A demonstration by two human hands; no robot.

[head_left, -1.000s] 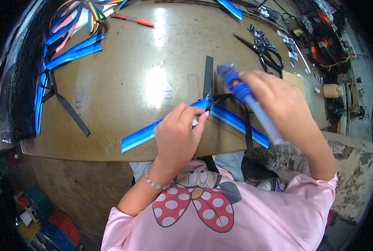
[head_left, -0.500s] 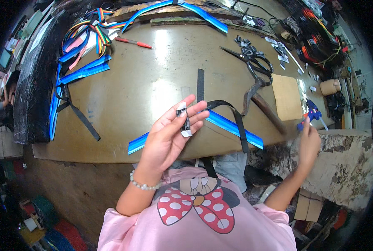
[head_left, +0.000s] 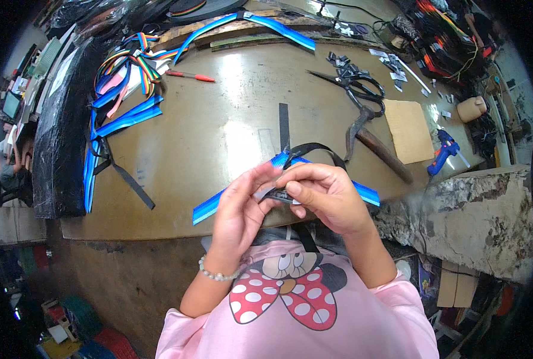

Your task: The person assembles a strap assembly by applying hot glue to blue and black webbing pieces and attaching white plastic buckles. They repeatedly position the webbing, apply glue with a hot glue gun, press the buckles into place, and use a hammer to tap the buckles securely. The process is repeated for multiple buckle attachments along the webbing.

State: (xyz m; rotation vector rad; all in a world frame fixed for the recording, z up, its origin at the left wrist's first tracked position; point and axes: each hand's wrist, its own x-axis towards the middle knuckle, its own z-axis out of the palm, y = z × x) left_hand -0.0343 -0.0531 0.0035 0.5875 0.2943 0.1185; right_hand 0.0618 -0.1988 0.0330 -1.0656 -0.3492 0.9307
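Note:
A small black-and-white label (head_left: 281, 195) is held between my hands, above the near edge of the table. My left hand (head_left: 237, 203) is curled around one end of it. From the other side, my right hand (head_left: 329, 194) pinches the label with thumb and fingers. Behind and below my hands lies a blue ribbed strap (head_left: 208, 209), bent in the middle, its centre partly hidden. A black band (head_left: 323, 148) loops over it. A dark flat strip (head_left: 284, 122) points away from the strap across the table.
To the right lie black scissors (head_left: 362, 90), a hammer (head_left: 383, 149), a cardboard piece (head_left: 410, 130) and a blue glue gun (head_left: 444, 153). Blue straps (head_left: 129, 116) and rainbow ribbons (head_left: 141, 66) are heaped at left. A red pen (head_left: 190, 76) lies farther back.
My right hand has left the glue gun and come to the middle, where it now grips the label. My left hand has turned and lowered slightly, its fingers more curled.

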